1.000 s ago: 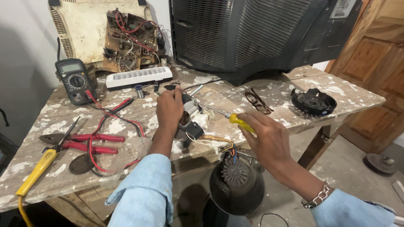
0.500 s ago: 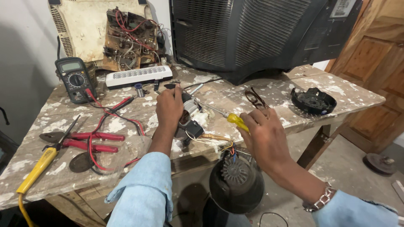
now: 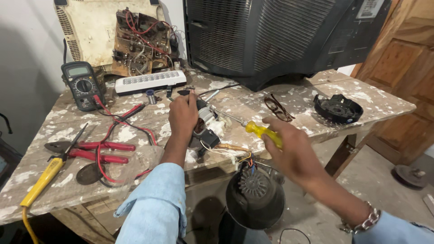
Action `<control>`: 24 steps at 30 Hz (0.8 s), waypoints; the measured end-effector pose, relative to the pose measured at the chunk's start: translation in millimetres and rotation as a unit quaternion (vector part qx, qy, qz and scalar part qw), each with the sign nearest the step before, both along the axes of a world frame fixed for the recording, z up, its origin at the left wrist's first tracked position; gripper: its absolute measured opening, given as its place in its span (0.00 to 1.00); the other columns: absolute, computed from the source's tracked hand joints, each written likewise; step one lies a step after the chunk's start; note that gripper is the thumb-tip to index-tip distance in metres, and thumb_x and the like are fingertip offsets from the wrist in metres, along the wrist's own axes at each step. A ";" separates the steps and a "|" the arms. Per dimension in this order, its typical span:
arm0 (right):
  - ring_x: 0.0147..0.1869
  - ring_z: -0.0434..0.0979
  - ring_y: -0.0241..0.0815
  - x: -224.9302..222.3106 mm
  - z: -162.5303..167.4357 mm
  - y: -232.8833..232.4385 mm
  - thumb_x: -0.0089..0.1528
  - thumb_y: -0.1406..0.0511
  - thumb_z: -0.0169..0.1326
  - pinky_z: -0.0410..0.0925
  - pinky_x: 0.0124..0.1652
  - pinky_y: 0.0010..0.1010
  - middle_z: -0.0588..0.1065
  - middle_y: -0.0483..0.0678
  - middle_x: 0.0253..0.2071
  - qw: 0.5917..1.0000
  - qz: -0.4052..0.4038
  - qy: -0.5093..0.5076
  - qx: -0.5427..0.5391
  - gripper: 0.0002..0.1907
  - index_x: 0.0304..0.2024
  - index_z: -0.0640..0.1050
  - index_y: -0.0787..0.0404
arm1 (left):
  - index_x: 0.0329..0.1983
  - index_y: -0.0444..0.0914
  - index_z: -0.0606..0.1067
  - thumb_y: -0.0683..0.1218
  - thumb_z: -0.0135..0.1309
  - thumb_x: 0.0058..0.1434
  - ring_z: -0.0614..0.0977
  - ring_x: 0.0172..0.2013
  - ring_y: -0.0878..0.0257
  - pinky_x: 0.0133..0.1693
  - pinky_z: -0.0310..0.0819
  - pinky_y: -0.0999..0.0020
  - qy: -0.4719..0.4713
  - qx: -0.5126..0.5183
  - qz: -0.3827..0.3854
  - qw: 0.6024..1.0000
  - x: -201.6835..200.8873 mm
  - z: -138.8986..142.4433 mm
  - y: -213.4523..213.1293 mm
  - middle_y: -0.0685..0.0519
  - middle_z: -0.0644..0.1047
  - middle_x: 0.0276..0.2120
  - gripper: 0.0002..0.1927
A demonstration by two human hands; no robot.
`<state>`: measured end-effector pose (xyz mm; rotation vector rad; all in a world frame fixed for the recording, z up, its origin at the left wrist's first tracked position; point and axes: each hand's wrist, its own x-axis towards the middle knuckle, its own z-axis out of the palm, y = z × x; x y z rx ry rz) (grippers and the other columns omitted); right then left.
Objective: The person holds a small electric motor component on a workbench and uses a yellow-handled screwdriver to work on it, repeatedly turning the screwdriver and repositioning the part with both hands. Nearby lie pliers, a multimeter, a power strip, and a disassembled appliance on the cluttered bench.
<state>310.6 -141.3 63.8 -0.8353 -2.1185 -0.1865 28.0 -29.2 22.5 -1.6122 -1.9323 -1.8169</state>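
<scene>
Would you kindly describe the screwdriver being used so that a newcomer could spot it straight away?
Start at the paint-spattered wooden workbench in front of the big dark television casing. Near its front edge, the right hand grips the screwdriver, its thin metal shaft pointing at the small motor under the left hand. Its translucent yellow handle sets it apart from the red-handled pliers further left.

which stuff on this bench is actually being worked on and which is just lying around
In use:
left hand on small motor
right hand with yellow-handled screwdriver
black round housing, wired to the motor

Lying about:
multimeter
red pliers
glasses
white strip light
black ring part
</scene>
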 end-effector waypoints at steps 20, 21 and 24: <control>0.40 0.80 0.45 3.6 -19.8 26.3 0.59 0.73 0.57 0.76 0.37 0.37 0.79 0.51 0.46 0.950 -0.103 -0.221 0.197 0.21 0.56 0.78 0.62 | 0.35 0.36 0.83 0.56 0.44 0.70 0.80 0.37 0.34 0.40 0.72 0.42 -0.007 0.006 -0.002 1.000 1.3 0.1 0.2 0.34 0.79 0.31 0.24; 0.42 0.80 0.46 3.0 -18.6 26.8 0.60 0.72 0.57 0.76 0.37 0.36 0.78 0.51 0.46 0.951 -0.108 -0.220 0.188 0.20 0.56 0.78 0.61 | 0.35 0.36 0.83 0.56 0.44 0.70 0.80 0.37 0.34 0.40 0.72 0.42 -0.005 0.009 0.000 1.000 1.5 0.5 0.2 0.34 0.79 0.31 0.23; 0.39 0.79 0.51 1.9 -13.6 21.3 0.60 0.62 0.60 0.76 0.35 0.38 0.77 0.57 0.43 0.968 -0.065 -0.196 0.142 0.24 0.56 0.76 0.67 | 0.36 0.36 0.83 0.56 0.44 0.71 0.80 0.37 0.34 0.41 0.73 0.43 -0.005 -0.011 -0.013 1.000 0.8 -0.5 -0.4 0.34 0.79 0.31 0.24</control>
